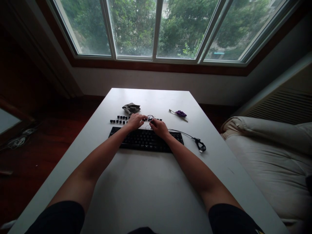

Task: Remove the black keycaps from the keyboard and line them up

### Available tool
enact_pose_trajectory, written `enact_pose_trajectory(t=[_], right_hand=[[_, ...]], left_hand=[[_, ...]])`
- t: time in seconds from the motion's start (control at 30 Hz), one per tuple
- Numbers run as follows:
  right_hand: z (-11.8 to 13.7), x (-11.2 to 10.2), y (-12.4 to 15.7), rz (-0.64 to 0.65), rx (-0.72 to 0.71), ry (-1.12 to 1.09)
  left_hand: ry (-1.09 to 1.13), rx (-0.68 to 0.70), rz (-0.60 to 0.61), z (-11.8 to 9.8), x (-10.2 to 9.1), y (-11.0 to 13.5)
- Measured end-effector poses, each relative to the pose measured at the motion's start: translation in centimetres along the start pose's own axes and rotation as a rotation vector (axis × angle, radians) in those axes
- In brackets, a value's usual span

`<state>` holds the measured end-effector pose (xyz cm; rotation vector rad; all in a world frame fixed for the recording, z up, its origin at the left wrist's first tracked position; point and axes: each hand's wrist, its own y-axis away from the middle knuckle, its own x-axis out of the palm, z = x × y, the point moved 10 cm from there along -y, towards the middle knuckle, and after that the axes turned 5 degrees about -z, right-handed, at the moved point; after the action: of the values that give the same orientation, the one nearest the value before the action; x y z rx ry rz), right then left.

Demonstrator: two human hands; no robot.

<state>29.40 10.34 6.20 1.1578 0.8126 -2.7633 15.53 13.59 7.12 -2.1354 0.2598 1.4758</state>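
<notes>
A black keyboard [146,140] lies across the white table [136,195], its cable [198,143] coiled off its right end. Both my arms reach over it. My left hand [135,121] is closed just behind the keyboard, fingers pinched on a small dark wire tool [150,117]. My right hand [159,126] is closed beside it, pinching a small dark piece that looks like a keycap. The two hands almost touch. A row of loose black keycaps [119,119] lies on the table left of my left hand.
A crumpled grey cloth [131,107] sits behind the keycaps. A purple-handled brush [180,114] lies at the back right. A pale cushioned seat [273,156] stands close to the table's right edge. Windows fill the far wall.
</notes>
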Motion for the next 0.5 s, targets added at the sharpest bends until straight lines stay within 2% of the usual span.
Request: enact_pose_trajectory(t=[0.3, 0.5], right_hand=[[0.0, 0.1, 0.0, 0.003, -0.008, 0.008], [0.0, 0.1, 0.0, -0.006, -0.027, 0.015]], left_hand=[[0.031, -0.069, -0.056, 1.3, 1.0, 0.5], [-0.013, -0.235, -0.043, 2.7, 1.2, 0.8]])
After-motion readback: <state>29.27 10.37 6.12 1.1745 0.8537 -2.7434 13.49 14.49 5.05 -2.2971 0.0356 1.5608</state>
